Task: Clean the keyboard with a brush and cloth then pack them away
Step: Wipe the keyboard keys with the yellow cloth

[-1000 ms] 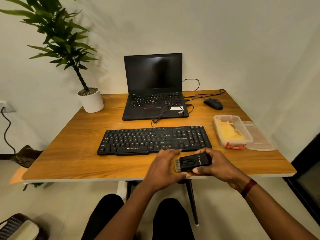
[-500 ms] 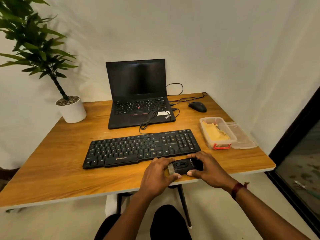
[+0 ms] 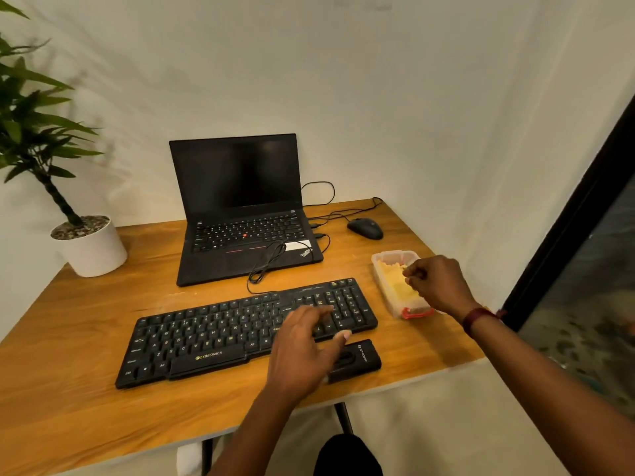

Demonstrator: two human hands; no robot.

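Your black Zebronics keyboard [image 3: 213,338] lies under your left hand [image 3: 302,352], whose fingers are spread and relaxed over its number pad. The yellow cloth [image 3: 395,283] sits in a clear tub [image 3: 391,257] beneath your right hand [image 3: 436,283], whose fingers are curled; whether they pinch it cannot be told. The black brush [image 3: 360,359] lies on the table [image 3: 86,338] just beside your left thumb.

The right grip [image 3: 436,286] is leaving the brush [image 3: 360,359] and pinching the cloth [image 3: 395,285] in the box [image 3: 391,254]. The left grip [image 3: 302,352] is opening, fingers stretching over the keyboard [image 3: 206,338].
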